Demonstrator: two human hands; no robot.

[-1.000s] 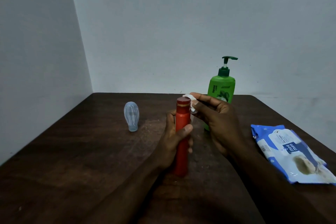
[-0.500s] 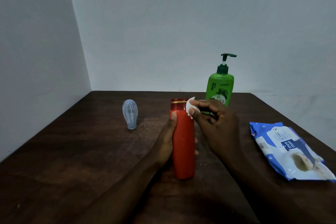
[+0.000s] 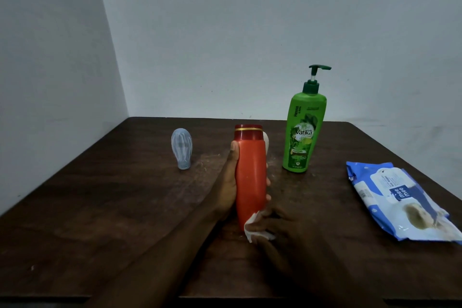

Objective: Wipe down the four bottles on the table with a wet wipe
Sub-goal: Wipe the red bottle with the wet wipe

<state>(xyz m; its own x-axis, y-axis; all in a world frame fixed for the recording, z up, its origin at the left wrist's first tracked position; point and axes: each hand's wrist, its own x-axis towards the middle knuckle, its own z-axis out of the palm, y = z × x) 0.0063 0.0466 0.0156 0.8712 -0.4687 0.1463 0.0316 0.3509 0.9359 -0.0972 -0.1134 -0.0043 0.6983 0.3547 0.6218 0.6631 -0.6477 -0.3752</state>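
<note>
Three bottles show plainly on the dark wooden table (image 3: 100, 207), one short of the four the task names. At far left a small pale-blue bottle (image 3: 181, 149) stands alone, well apart from either hand. At centre the left hand (image 3: 228, 182) wraps the red bottle (image 3: 250, 177) and holds it upright, with the thumb laid along its near shoulder and fingertips showing at its right edge. A pale rounded shape (image 3: 266, 144) peeks from behind that bottle's shoulder; whether it is the fourth bottle cannot be told. Low on the red bottle, the right hand (image 3: 270, 222) pinches one crumpled white wipe (image 3: 252, 227) against the side, just above the base. Farther right a green pump bottle (image 3: 303, 132) stands near the back edge, touched by nothing. At far right lies one blue-and-white packet of wipes (image 3: 400, 202), flat on the table.

By the look of it, the job is mid-course: the red bottle is under the wipe, with the wipe at its lowest part. Nothing shows whether the blue or the green bottle has been cleaned, so up to three may remain.
</note>
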